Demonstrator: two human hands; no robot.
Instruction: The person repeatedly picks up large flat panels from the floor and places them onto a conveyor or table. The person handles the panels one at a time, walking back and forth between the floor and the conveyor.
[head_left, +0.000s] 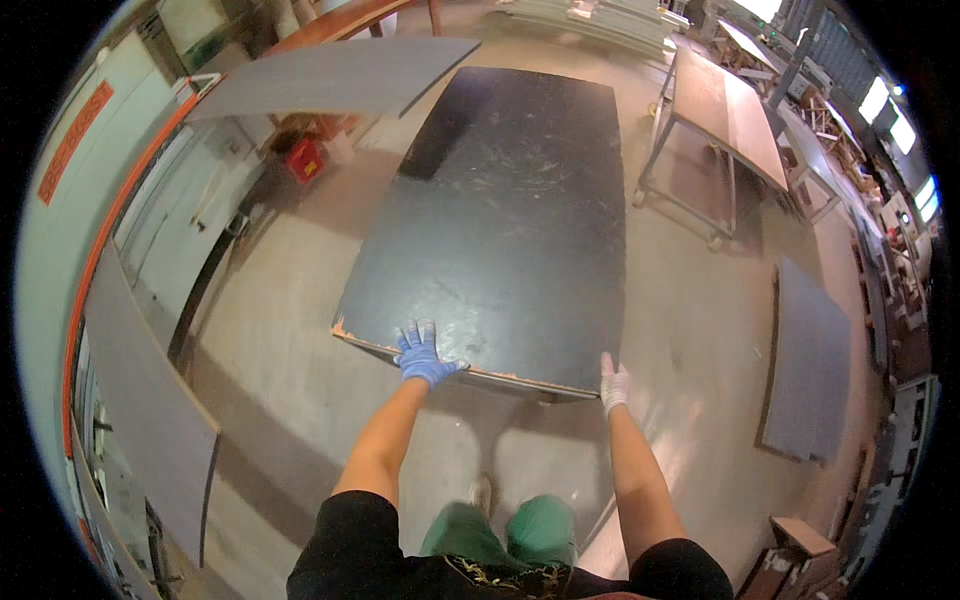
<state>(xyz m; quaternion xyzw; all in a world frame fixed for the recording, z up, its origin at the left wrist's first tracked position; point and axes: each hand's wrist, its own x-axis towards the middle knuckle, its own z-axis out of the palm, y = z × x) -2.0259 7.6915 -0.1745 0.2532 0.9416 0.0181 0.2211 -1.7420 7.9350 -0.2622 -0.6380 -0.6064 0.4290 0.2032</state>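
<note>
A large black board with scuffed, dusty marks lies flat in front of me, its chipped near edge showing bare wood. My left hand, in a blue glove, rests on top by that near edge with fingers spread and thumb out to the right. At the near right corner is my right hand in a whitish glove. It is closed about the corner, one digit pointing forward along the edge; its other fingers are partly hidden. What supports the board underneath is mostly out of sight.
A grey panel juts in from the far left, above a red object. The machine with an orange rail lines the left side. On the right stand a wheeled table and a dark grey panel.
</note>
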